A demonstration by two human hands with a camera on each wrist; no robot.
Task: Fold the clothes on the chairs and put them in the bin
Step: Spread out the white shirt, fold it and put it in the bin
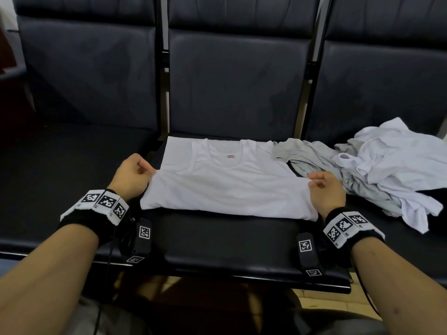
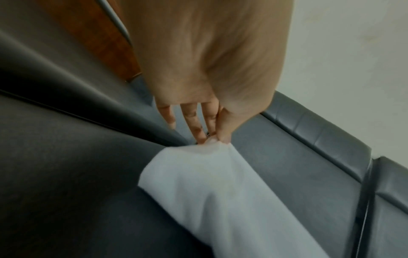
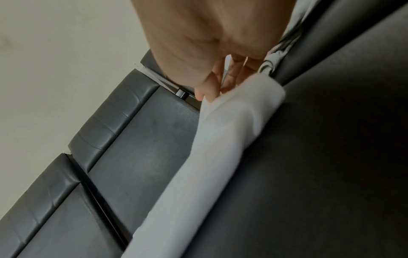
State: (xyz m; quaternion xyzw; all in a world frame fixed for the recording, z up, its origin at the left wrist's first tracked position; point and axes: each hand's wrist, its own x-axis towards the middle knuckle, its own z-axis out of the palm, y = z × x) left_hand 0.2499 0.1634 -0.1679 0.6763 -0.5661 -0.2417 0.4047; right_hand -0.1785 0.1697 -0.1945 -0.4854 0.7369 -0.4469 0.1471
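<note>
Head view: padded black leatherette chairs (image 1: 232, 240); smooth white cotton shirt (image 1: 225, 187) lies folded flat on middle seat; rumpled grey-white clothes pile (image 1: 377, 165) right. Left hand (image 1: 131, 175) and right hand (image 1: 326, 192) pinch shirt's side edges.

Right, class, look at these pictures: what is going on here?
A person is folding a white tank top spread on the middle chair seat. The left hand pinches its left edge and the right hand pinches its right edge. A heap of unfolded white and grey clothes waits on the next seat. No bin is in view.
</note>
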